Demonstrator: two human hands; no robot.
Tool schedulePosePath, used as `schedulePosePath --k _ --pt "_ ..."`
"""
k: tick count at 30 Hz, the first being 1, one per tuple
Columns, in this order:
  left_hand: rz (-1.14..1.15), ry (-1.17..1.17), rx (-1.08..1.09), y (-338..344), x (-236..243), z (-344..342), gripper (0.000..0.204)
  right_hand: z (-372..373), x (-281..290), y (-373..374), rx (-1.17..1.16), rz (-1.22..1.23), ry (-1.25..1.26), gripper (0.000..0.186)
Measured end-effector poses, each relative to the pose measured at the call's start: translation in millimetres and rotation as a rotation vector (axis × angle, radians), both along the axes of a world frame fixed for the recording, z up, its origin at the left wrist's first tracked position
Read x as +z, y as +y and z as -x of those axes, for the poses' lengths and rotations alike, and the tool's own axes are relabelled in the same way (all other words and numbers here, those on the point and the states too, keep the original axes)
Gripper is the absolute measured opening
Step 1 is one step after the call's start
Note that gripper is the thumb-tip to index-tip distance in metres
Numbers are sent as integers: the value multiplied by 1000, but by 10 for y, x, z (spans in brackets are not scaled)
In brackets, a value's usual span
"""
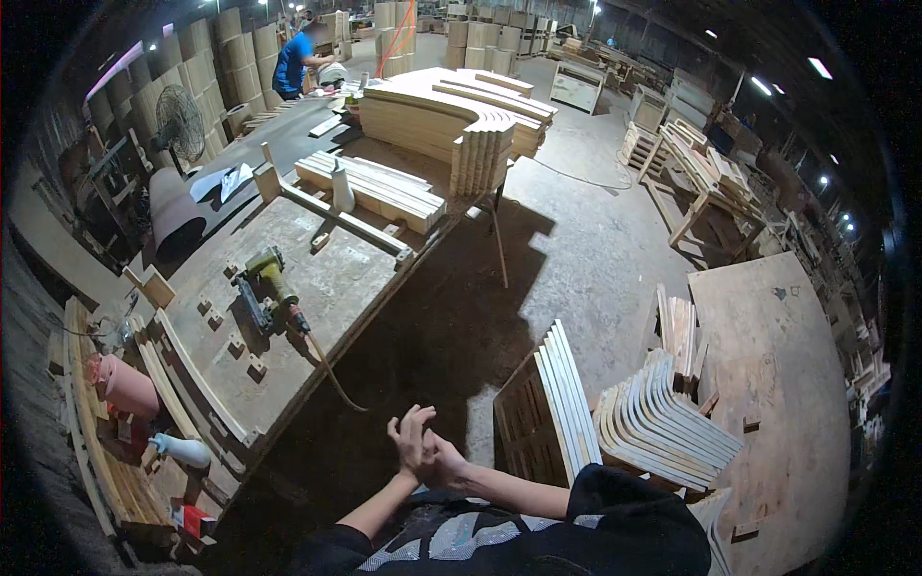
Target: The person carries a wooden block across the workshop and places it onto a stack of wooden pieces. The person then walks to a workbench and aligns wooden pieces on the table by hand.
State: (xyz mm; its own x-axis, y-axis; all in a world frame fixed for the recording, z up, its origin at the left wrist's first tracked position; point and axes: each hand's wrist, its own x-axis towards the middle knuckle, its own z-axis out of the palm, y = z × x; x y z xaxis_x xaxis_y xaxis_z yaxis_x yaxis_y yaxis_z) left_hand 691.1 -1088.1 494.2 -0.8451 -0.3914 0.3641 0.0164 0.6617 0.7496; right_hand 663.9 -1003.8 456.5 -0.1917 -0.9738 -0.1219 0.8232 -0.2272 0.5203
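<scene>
My left hand [411, 434] and my right hand [446, 467] are pressed together in front of me, above the dark floor. The left hand's fingers point up and are spread, with nothing in them. My right hand curls against the left palm and wrist and holds no object. A green pneumatic nail gun [268, 289] lies on the wooden workbench [351, 278] to my left, out of reach of both hands. Its hose [333, 376] hangs over the bench edge.
A stack of curved slats [663, 422] and upright flat slats [567, 403] stand right of my hands, beside a plywood sheet [768, 374]. On the bench are curved wooden parts [461, 120], planks [379, 187] and a white bottle [182, 449]. A person in blue [293, 62] works far back.
</scene>
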Motion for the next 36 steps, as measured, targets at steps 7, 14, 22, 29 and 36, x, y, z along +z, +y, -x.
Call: schedulePosePath --k 7,14,22,29,36 --pt "112 71 183 -1039 -4 -62 22 63 570 -864 473 -401 685 59" --pt "47 138 434 -1678 176 -33 25 130 856 -1195 411 -553 924 54" --pt "-423 176 589 -1760 14 283 35 274 556 -1473 276 -515 1069 59" --pt "-611 314 502 -1662 226 693 40 752 808 -1487 219 -561 1194 62" --pt "315 371 92 -1670 635 1074 32 1405 1053 -1414 71 -577 1359 37"
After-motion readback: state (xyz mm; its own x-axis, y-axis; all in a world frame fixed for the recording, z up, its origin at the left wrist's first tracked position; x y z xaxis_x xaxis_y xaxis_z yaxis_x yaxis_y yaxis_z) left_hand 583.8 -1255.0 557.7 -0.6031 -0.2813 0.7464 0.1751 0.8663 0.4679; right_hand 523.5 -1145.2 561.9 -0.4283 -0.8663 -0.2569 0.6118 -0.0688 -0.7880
